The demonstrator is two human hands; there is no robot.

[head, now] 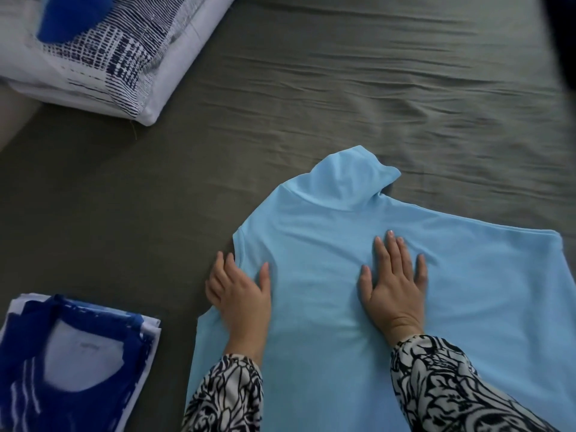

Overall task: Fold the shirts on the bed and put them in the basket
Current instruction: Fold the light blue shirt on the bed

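Light blue shirt (pixel 358 307): soft knit with a high collar at the far end, spread on the grey bed (pixel 343 88) directly in front of the person; its left side looks already turned in, while the right side runs out wide toward the frame edge.
Left hand (pixel 240 291): at the shirt's left edge, thumb lying on top of the cloth and fingers over the edge beside the fold; whether they pinch the fabric or only press it, I cannot tell.
Right hand (pixel 394 285): flat, fingers straight and spread, pressing the middle of the shirt below the collar.
Step in hand: smoothing the body and setting the left fold, as I judge it.
Doing it well: keep the flat palm anchoring the centre, sweep wrinkles outward, and line the folded edge up straight from shoulder to hem before bringing the right side across to match.
Risk: thin stretchy cloth may creep on the wrinkled sheet, so light, even pressure suits it.
Folded blue-and-white shirt (pixel 71 363): lies near the left, well apart.
Patterned bedding (pixel 103 57): stacked at the far left.
Basket: not in view.
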